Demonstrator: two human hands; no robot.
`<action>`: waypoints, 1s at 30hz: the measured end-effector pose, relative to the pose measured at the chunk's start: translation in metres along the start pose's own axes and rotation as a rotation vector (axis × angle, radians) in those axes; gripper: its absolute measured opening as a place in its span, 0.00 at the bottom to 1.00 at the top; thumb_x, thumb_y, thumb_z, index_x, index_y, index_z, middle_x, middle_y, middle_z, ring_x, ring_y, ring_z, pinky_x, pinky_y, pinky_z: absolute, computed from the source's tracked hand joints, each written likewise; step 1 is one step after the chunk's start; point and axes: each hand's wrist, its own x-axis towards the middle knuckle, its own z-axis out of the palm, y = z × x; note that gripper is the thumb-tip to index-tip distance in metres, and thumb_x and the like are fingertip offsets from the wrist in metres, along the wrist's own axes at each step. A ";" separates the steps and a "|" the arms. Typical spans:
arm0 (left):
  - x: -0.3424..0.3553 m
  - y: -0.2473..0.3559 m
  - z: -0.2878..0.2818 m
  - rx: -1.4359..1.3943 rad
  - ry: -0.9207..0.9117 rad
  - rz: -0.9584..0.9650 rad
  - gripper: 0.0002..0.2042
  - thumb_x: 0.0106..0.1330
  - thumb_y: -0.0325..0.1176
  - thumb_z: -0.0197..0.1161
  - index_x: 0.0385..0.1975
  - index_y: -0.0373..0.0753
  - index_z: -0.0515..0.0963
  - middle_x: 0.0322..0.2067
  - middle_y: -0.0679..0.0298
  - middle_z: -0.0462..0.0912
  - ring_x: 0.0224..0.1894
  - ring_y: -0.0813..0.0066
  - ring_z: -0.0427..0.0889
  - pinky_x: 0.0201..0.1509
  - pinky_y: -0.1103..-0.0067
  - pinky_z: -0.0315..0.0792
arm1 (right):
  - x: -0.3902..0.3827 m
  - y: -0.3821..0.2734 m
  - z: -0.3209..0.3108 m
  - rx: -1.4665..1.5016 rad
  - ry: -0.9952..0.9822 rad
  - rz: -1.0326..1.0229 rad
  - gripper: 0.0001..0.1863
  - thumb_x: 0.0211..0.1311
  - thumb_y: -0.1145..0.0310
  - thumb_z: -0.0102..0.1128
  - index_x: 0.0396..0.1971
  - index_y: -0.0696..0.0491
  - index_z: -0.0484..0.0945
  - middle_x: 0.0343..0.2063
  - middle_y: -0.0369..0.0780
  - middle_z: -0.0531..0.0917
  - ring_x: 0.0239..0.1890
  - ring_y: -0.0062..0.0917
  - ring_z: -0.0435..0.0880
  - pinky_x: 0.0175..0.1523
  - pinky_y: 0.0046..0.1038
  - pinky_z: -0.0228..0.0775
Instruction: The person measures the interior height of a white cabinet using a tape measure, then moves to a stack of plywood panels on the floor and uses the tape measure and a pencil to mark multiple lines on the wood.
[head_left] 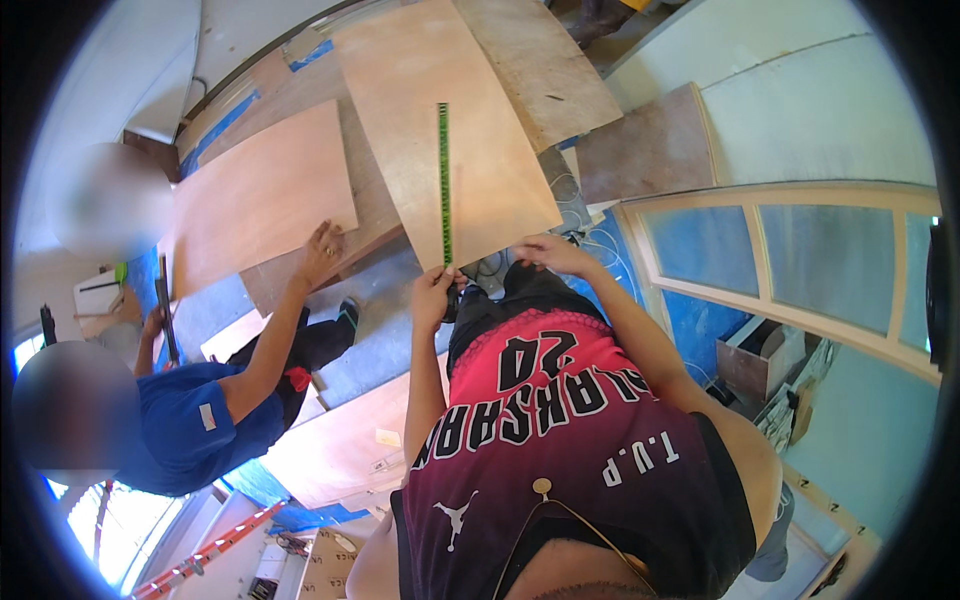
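A green tape measure (445,185) lies pulled out lengthwise along a pale plywood panel (400,90). My left hand (434,296) is closed round the tape measure's dark case at the panel's near edge, with the thumb by the blade. My right hand (553,255) rests by the near right corner of the same panel, its fingers stretched loosely and nothing seen in them. Part of those fingers is hard to make out against the dark shorts.
At the left, a person in a blue shirt (205,425) reaches a hand (322,250) onto another plywood panel (265,195). More boards (645,150) stand to the right, near a framed window panel (820,255). Cables (600,240) trail on the floor; an orange ladder (215,550) lies lower left.
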 end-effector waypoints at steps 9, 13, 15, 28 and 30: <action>0.022 0.027 0.076 -0.013 -0.181 -0.031 0.14 0.78 0.37 0.60 0.45 0.29 0.82 0.32 0.61 0.87 0.33 0.75 0.85 0.41 0.79 0.77 | 0.063 -0.032 0.023 -0.002 0.508 -0.252 0.19 0.73 0.57 0.64 0.28 0.57 0.83 0.18 0.36 0.83 0.20 0.20 0.81 0.27 0.27 0.71; 0.007 0.018 0.039 0.147 -0.235 -0.030 0.14 0.78 0.39 0.59 0.36 0.33 0.81 0.28 0.64 0.84 0.29 0.79 0.80 0.37 0.80 0.73 | 0.072 -0.075 -0.065 0.258 0.814 -0.212 0.17 0.72 0.57 0.66 0.29 0.56 0.85 0.17 0.33 0.78 0.19 0.17 0.74 0.26 0.26 0.67; -0.014 0.020 0.023 0.196 -0.293 -0.071 0.15 0.79 0.40 0.58 0.36 0.34 0.81 0.28 0.65 0.84 0.29 0.80 0.79 0.36 0.80 0.72 | 0.063 -0.093 -0.124 0.360 0.918 -0.288 0.17 0.73 0.57 0.65 0.31 0.56 0.85 0.17 0.31 0.75 0.20 0.16 0.72 0.27 0.24 0.66; 0.078 0.020 0.141 0.173 0.210 -0.096 0.13 0.79 0.37 0.56 0.38 0.33 0.80 0.26 0.60 0.86 0.27 0.72 0.85 0.33 0.76 0.75 | 0.290 -0.140 -0.226 0.041 0.411 -0.347 0.24 0.68 0.63 0.70 0.58 0.60 0.78 0.34 0.38 0.86 0.30 0.18 0.81 0.33 0.22 0.74; 0.119 0.020 0.160 0.057 0.277 -0.095 0.13 0.79 0.37 0.56 0.39 0.32 0.80 0.26 0.59 0.86 0.27 0.70 0.86 0.32 0.75 0.76 | 0.333 -0.141 -0.241 -0.004 0.381 -0.347 0.27 0.64 0.66 0.73 0.61 0.60 0.77 0.35 0.41 0.87 0.32 0.20 0.83 0.33 0.24 0.77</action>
